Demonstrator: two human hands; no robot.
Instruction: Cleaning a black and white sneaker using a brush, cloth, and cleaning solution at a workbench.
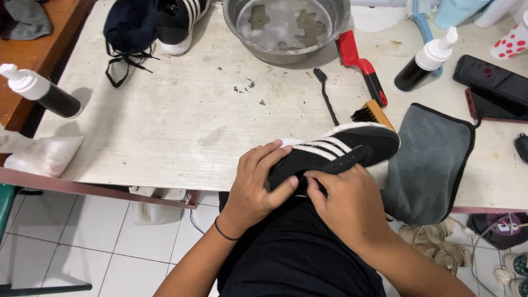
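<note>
Looking down from the head camera, a pale, scuffed table (181,126) fills most of the view, with a white tiled floor (110,242) below its near edge and a brown wooden surface (33,60) at the far left. On the table stand a metal basin (286,30) of murky water, a red-handled brush (360,66), a thin black brush (325,93), a wooden brush (373,114), a grey cloth (429,165) hanging over the near edge, and two dark pump bottles, one at the left (41,91) and one at the right (426,60). A second shoe (179,22) and a dark cloth (129,27) with loose laces lie at the far left corner. A dark phone (492,82) rests at the right.

The black shoe with white stripes (338,151) is held at the near edge of the table, just beside the grey cloth and close to the person's lap. Its long axis runs left to right, rising slightly toward the right, and which end is the toe cannot be told. It is turned on its side, so the striped flank faces up.

The left hand (256,184) is curled around the shoe's left end, fingers over the top and thumb pressed against the side. The right hand (344,201) grips the shoe from below and the near side, its fingers bent and its thumb meeting the left thumb.
</note>
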